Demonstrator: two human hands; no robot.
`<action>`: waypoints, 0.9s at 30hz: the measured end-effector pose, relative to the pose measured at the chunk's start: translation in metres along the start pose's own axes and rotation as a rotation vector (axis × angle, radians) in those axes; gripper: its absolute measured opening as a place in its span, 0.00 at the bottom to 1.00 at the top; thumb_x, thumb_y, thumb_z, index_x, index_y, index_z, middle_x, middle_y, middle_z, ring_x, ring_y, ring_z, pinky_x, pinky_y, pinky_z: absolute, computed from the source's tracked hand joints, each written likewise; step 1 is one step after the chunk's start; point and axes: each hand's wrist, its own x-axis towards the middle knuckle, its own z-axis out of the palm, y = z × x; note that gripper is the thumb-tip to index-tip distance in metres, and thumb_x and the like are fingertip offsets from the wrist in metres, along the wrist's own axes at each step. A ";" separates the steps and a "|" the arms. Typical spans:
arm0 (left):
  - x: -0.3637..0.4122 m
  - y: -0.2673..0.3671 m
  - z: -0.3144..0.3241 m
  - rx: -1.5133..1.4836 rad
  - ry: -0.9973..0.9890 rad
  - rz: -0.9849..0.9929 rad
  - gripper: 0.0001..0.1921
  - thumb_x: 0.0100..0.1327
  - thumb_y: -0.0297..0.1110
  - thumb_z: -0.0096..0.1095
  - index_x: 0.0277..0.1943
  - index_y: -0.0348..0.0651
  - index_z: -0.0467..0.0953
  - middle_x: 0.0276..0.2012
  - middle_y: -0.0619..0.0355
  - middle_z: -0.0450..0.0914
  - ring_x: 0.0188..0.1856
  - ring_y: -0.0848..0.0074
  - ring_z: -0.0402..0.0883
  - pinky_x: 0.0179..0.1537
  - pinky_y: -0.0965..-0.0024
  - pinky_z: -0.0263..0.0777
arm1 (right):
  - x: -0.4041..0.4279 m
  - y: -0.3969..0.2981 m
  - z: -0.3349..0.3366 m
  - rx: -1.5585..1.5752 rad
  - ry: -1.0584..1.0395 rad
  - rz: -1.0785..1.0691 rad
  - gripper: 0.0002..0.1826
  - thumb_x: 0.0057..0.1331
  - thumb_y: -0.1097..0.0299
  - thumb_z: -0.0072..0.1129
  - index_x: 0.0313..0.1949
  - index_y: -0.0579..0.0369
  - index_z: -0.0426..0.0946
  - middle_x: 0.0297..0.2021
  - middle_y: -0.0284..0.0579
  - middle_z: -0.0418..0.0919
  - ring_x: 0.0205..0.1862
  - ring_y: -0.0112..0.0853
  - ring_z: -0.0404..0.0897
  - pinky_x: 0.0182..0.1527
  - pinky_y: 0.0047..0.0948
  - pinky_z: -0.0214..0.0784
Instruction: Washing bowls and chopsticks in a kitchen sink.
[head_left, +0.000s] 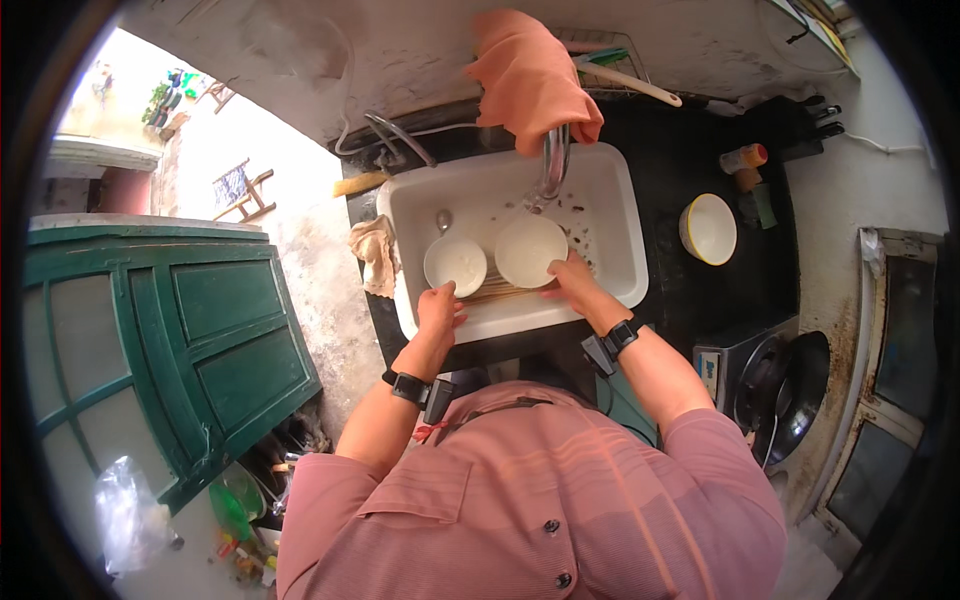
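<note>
A white sink (615, 217) lies before me. My left hand (439, 309) grips the near rim of a small white bowl (455, 262) in the sink's left part. My right hand (571, 282) holds a larger white bowl (531, 247) by its lower right edge, under the metal faucet (555, 161), from which water seems to run. Several thin chopsticks (499, 292) lie beneath and between the bowls. A metal spoon (444, 220) rests on the sink floor beyond the small bowl. Dark bits (577, 240) are scattered to the right of the larger bowl.
An orange cloth (529, 82) drapes over the faucet. A yellow-rimmed bowl (709, 229) stands on the black counter (667, 300) at right, near a bottle with a red cap (744, 158). A beige rag (373, 255) hangs at the sink's left edge. A wok (802, 397) is at lower right.
</note>
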 end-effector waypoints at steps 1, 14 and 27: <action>0.004 -0.004 -0.003 -0.001 0.005 0.001 0.15 0.62 0.38 0.58 0.46 0.39 0.67 0.34 0.60 0.69 0.30 0.74 0.73 0.33 0.63 0.76 | 0.000 -0.006 0.001 -0.181 0.057 -0.090 0.29 0.55 0.74 0.44 0.60 0.62 0.59 0.48 0.56 0.72 0.42 0.43 0.79 0.36 0.40 0.77; 0.045 -0.008 -0.017 -0.173 -0.295 -0.148 0.16 0.66 0.33 0.47 0.51 0.30 0.64 0.42 0.41 0.72 0.40 0.54 0.77 0.45 0.46 0.77 | -0.029 -0.048 -0.044 -1.327 0.573 -0.617 0.37 0.50 0.76 0.61 0.61 0.55 0.59 0.56 0.55 0.66 0.43 0.52 0.78 0.41 0.45 0.74; 0.053 0.000 0.010 0.040 -0.004 -0.248 0.08 0.65 0.31 0.44 0.43 0.43 0.71 0.24 0.57 0.74 0.21 0.72 0.73 0.19 0.71 0.67 | -0.076 -0.057 -0.220 0.362 0.930 -0.514 0.18 0.64 0.67 0.45 0.53 0.57 0.66 0.39 0.49 0.79 0.32 0.39 0.83 0.27 0.35 0.77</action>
